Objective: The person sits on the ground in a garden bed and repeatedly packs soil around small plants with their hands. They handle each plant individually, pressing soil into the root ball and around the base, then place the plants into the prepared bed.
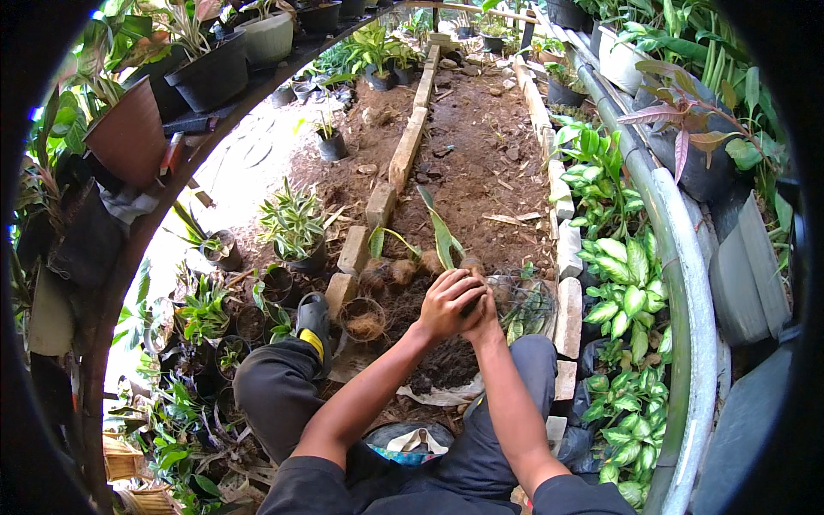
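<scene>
My left hand [448, 302] and my right hand [483, 316] are closed together around the root ball [471, 266] of a small plant. One long green leaf with a pale edge [442, 232] rises from it; most of the ball is hidden by my fingers. Several brown fibrous clumps [403, 272] lie just beyond my hands, one with a thin leaf bending over it. To the left stands a small pot [363, 321] with brown fibre inside. Below my wrists is a heap of dark soil [442, 367] on a pale sheet [442, 396].
Brick rows [407, 159] border the soil bed ahead. A plastic-wrapped bundle of leaves [530, 307] lies right of my hands. Potted plants [296, 225] crowd the left, leafy plants [631, 275] the right, beside a curved pipe [687, 283]. My shod foot [314, 330] rests by the bricks.
</scene>
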Action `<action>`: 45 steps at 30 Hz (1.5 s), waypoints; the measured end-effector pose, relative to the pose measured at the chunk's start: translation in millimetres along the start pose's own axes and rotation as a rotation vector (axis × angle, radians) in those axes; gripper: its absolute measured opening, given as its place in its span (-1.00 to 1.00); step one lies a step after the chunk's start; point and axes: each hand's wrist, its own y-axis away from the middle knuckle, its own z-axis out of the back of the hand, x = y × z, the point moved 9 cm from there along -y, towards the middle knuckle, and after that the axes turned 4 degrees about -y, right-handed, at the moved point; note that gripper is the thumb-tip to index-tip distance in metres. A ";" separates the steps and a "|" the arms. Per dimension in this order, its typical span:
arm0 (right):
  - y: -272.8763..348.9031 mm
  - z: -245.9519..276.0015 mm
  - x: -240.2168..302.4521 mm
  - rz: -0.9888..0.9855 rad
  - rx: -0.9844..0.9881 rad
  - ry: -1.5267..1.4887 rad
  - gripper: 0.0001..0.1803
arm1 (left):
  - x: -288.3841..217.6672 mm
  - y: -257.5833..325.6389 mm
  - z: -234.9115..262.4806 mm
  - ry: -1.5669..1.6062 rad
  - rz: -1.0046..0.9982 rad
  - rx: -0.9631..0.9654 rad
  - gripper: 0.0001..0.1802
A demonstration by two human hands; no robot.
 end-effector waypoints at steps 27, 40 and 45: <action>-19.4 33.1 1.0 0.028 -0.002 -0.404 -0.68 | 5.1 13.8 -13.1 -0.057 0.056 0.048 -0.71; -0.5 22.3 11.3 0.034 -0.160 0.152 -0.68 | 14.7 25.9 -9.0 -0.058 0.120 -0.076 -0.82; 2.2 10.1 5.2 0.005 -0.234 0.158 -0.71 | 14.7 29.9 0.7 -0.071 0.151 -0.128 -0.83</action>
